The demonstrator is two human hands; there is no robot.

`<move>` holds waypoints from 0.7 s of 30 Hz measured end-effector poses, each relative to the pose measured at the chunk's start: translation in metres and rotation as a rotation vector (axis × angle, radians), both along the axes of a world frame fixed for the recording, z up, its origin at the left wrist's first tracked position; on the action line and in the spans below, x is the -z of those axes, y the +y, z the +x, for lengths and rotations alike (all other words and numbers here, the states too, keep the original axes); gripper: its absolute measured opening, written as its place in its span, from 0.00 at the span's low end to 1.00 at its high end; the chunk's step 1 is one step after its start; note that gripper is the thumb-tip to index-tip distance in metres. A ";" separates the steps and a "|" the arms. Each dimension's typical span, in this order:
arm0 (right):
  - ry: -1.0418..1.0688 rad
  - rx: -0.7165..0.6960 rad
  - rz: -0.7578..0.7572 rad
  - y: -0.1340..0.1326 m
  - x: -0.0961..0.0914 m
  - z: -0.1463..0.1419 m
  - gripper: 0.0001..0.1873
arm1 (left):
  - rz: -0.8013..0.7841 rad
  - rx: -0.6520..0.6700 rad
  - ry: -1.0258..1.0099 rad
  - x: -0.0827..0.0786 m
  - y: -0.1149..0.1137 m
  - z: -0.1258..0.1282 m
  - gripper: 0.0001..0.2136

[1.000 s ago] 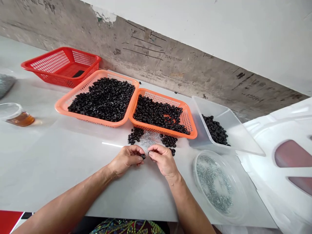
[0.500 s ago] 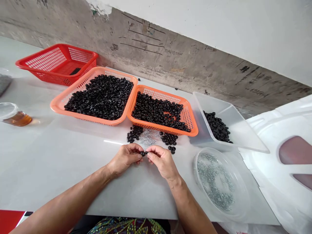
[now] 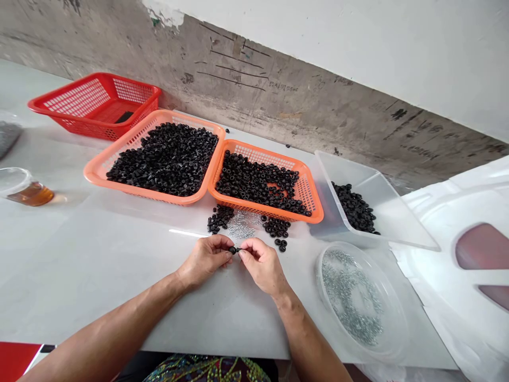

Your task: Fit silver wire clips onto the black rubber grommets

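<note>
My left hand (image 3: 207,258) pinches a small round black ring-like part (image 3: 233,250) between thumb and fingers. Tip to tip with it, my right hand (image 3: 260,261) is closed on a smaller black piece (image 3: 238,250) that meets the ring; the fingertips partly hide both. Just beyond my fingers lie a pile of tiny silvery balls (image 3: 240,228), a heap of small black plugs (image 3: 220,218) to its left and several black rings (image 3: 277,227) to its right.
An orange basket (image 3: 143,197) of small black pieces and another orange basket (image 3: 270,213) of black rings stand behind. A red basket (image 3: 75,124) and a cup of amber liquid (image 3: 34,194) are left. A clear bin (image 3: 392,223) and a round tub (image 3: 392,297) of silvery balls are right.
My hands stay almost in place, pressed together at the black parts. The right fingers have shifted very slightly; the piles and baskets look the same.
</note>
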State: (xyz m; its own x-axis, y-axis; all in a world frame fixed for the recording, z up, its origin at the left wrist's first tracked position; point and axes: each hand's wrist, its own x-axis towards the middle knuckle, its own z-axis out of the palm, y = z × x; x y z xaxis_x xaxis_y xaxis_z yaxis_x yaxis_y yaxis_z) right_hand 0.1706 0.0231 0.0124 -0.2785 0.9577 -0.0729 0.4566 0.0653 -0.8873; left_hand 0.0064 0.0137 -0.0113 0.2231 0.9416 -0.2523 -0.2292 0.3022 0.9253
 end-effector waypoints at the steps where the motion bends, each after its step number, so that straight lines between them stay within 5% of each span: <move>1: -0.022 -0.008 0.024 0.000 0.001 0.000 0.03 | 0.007 -0.001 0.020 0.000 0.000 0.000 0.08; 11: -0.193 -0.109 0.493 -0.005 0.009 -0.002 0.10 | 0.122 -0.036 0.250 0.014 -0.003 0.001 0.07; 17: -0.239 -0.098 0.501 -0.004 0.011 -0.001 0.10 | 0.109 -0.003 0.300 0.014 -0.005 0.003 0.09; 21: -0.227 -0.086 0.381 -0.004 0.005 0.000 0.09 | 0.269 0.003 0.431 0.007 -0.006 0.002 0.07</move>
State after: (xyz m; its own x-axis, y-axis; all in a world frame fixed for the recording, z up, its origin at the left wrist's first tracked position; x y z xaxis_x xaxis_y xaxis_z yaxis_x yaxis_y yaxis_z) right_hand 0.1707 0.0195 0.0078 -0.3761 0.9019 0.2124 0.6154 0.4145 -0.6704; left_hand 0.0086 0.0080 -0.0184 0.1553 0.9853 -0.0707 0.1908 0.0402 0.9808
